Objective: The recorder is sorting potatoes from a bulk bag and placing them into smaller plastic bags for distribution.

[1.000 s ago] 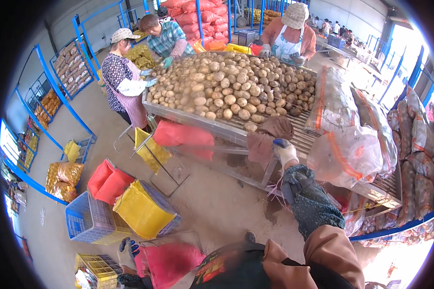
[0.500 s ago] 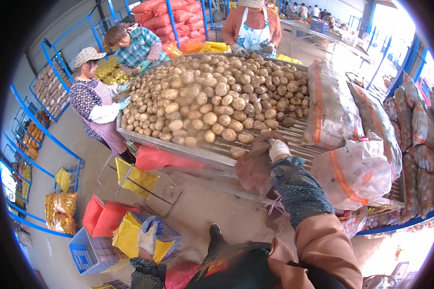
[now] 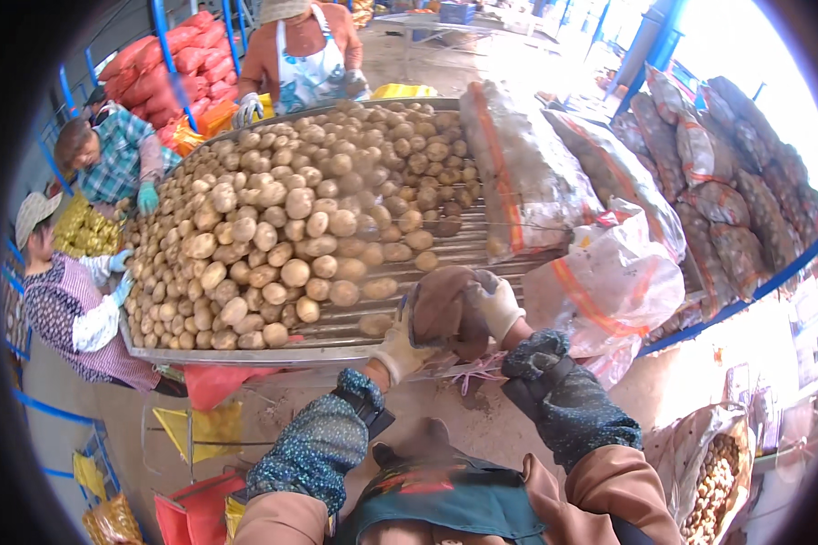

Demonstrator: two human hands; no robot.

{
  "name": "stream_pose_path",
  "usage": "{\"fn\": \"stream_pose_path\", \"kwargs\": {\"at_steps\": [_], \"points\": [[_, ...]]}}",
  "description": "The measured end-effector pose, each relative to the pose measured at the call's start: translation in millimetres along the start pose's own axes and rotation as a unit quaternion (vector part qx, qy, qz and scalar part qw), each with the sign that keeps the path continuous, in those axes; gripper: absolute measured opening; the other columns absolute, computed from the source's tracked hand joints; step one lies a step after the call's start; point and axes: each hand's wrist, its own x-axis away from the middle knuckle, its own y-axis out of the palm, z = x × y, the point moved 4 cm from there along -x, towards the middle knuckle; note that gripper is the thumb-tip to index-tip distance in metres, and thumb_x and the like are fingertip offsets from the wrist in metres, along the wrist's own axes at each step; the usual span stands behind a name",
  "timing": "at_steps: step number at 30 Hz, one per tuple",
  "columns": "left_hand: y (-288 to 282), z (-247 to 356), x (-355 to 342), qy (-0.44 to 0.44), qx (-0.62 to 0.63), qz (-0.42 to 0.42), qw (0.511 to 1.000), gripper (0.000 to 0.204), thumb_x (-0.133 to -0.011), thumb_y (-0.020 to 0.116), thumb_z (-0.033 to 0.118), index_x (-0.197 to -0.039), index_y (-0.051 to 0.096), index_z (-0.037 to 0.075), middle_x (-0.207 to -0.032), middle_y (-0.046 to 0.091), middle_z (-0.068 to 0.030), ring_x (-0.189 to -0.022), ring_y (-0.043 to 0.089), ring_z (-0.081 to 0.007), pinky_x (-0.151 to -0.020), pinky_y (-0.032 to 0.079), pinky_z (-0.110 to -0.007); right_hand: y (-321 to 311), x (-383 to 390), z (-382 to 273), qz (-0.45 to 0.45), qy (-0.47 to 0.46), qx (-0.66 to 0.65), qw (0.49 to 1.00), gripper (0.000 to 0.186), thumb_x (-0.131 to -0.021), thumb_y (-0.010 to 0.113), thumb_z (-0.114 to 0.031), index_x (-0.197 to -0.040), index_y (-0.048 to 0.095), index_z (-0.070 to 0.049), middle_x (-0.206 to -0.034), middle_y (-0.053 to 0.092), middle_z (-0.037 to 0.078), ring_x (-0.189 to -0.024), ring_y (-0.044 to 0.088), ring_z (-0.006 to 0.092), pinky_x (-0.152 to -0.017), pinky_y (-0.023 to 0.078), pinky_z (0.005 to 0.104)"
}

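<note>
A crumpled brown cloth [image 3: 451,312] is stretched between my two gloved hands at the near edge of the sorting table [image 3: 245,358]. My left hand [image 3: 400,349] grips its left side, with its fingers partly hidden by the cloth. On the other side my right hand [image 3: 497,306] is closed on the cloth's upper right part. Just beyond lies a big heap of potatoes [image 3: 245,232], with a few loose ones on the metal slats [image 3: 336,334]. To the right of my right hand sits a whitish plastic sack [image 3: 600,286] with an orange stripe.
Full sacks [image 3: 527,173] lie across the table's right end, and more sacks [image 3: 727,182] are stacked beyond. Co-workers stand at the far side [image 3: 309,54] and left side [image 3: 82,300]. An open sack of potatoes [image 3: 713,481] stands at lower right, a red folded bag [image 3: 200,504] at lower left.
My left hand has come up from beside the blue crate at lower left and taken hold of the cloth, which only my right hand held before. The view has swung to the right.
</note>
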Motion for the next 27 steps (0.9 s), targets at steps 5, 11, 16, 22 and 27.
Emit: {"fn": "stream_pose_path", "kwargs": {"at_steps": [5, 11, 16, 22, 27], "points": [[39.1, -22.4, -39.8, -0.135, 0.317, -0.015, 0.939, 0.059, -0.082, 0.063, 0.01, -0.134, 0.036, 0.001, -0.13, 0.047, -0.0132, -0.116, 0.048, -0.0212, -0.095, 0.041, -0.032, -34.3, -10.6, 20.0, 0.065, 0.104, -0.046, 0.991, 0.029, -0.086, 0.063, -0.025, -0.1, 0.063, 0.001, -0.089, 0.066, 0.005, -0.079, 0.057, 0.0148, -0.072, 0.046, 0.033], [27.5, -4.9, -69.5, -0.051, 0.245, 0.13, 0.959, 0.038, -0.088, 0.063, 0.033, -0.107, 0.06, 0.0, -0.089, 0.064, -0.0031, -0.08, 0.054, -0.0111, -0.071, 0.046, -0.027, -29.5, 5.5, 45.6, 0.038, 0.05, -0.15, 0.987, 0.062, -0.086, 0.064, -0.03, -0.134, 0.037, -0.001, -0.121, 0.054, 0.011, -0.111, 0.049, 0.0153, -0.091, 0.041, 0.0287], [49.4, 7.9, -91.6, -0.146, 0.282, 0.103, 0.942, 0.046, -0.087, 0.061, 0.043, -0.102, 0.062, 0.0, -0.083, 0.063, -0.0027, -0.072, 0.053, -0.009, -0.064, 0.045, -0.025, -26.4, 19.2, 12.2, 0.027, 0.048, 0.197, 0.979, 0.056, -0.09, 0.049, -0.038, -0.134, 0.038, -0.005, -0.13, 0.047, 0.022, -0.123, 0.041, 0.0371, -0.099, 0.037, 0.0389], [57.1, 7.3, -89.6, -0.082, -0.156, 0.121, 0.977, 0.058, -0.081, 0.065, 0.026, -0.129, 0.046, 0.0, -0.118, 0.056, -0.0203, -0.105, 0.056, -0.0309, -0.093, 0.044, -0.036, -119.6, 43.7, -99.9, 0.105, -0.166, 0.622, 0.758, 0.071, -0.082, 0.058, -0.043, -0.139, 0.034, -0.009, -0.144, 0.029, 0.018, -0.134, 0.025, 0.0406, -0.106, 0.024, 0.0521], [96.6, 9.5, -71.8, -0.008, -0.394, -0.062, 0.917, 0.071, -0.076, 0.061, 0.024, -0.141, 0.033, 0.02, -0.139, 0.035, -0.0209, -0.128, 0.034, -0.0369, -0.106, 0.03, -0.043, -237.5, 36.3, -85.9, 0.158, 0.125, 0.711, 0.673, 0.112, -0.065, 0.071, -0.056, -0.146, 0.01, -0.01, -0.149, 0.017, 0.022, -0.137, 0.014, 0.0413, -0.11, 0.015, 0.0509]]}}
